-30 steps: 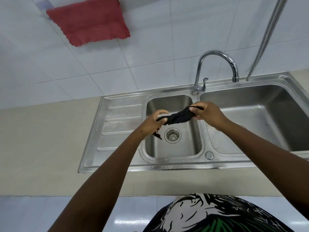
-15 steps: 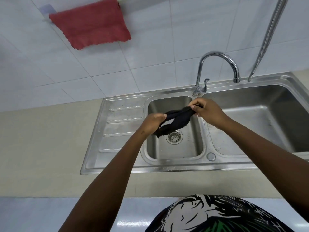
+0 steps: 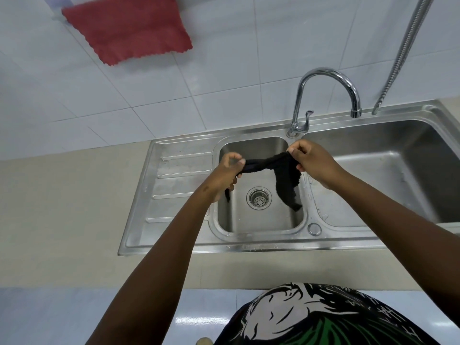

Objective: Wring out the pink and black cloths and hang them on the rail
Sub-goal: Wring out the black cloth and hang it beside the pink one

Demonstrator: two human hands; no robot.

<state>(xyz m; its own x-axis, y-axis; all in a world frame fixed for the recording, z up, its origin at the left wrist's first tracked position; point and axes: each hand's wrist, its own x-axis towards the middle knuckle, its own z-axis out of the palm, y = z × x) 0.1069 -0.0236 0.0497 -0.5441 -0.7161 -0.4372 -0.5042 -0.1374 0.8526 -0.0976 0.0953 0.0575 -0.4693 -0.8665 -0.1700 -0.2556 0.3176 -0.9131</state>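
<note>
I hold a black cloth (image 3: 281,175) stretched between both hands above the small left basin of a steel sink (image 3: 258,220). My left hand (image 3: 224,175) pinches one end at the basin's left rim. My right hand (image 3: 316,163) pinches the other end near the basin's back right corner. A loose flap of the cloth hangs down below my right hand. The pink cloth (image 3: 129,28), reddish in tone, hangs flat against the white tiled wall at the top left; the rail itself is barely seen above it.
A curved chrome tap (image 3: 326,95) stands behind the basins, its spout over the large right basin (image 3: 398,170). A metal hose (image 3: 405,53) runs down the wall at right. A ribbed drainboard (image 3: 179,190) lies left of the small basin, on a beige counter (image 3: 62,220).
The twisted black cloth has loosened and my hands have drawn apart; a flap now hangs down below my right hand over the basin.
</note>
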